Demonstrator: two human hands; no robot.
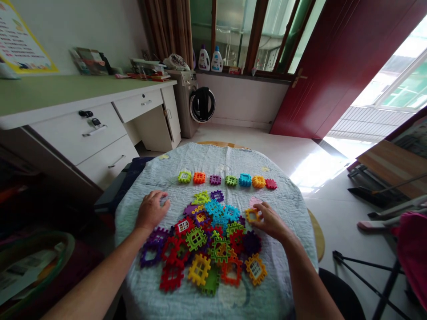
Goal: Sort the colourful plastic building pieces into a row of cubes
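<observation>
My right hand (271,221) pinches the side of a yellow square building block (248,217) with an open middle, at the right of the pile. My left hand (151,210) rests on the tablecloth left of the pile, fingers apart and holding nothing. Between the hands lies a heap of notched plastic blocks, among them a green one (196,239), a red one (171,274), a blue one (213,207) and a purple one (251,242). Beyond the heap runs a row of several blocks, from a lime one (184,177) at the left to a red one (271,183) at the right.
The round table wears a pale blue cloth (140,284). A white desk (100,129) stands at the left, and a washing machine (187,102) with its door ajar is behind. Black stand legs (367,264) and a pink bag (413,240) are at the right.
</observation>
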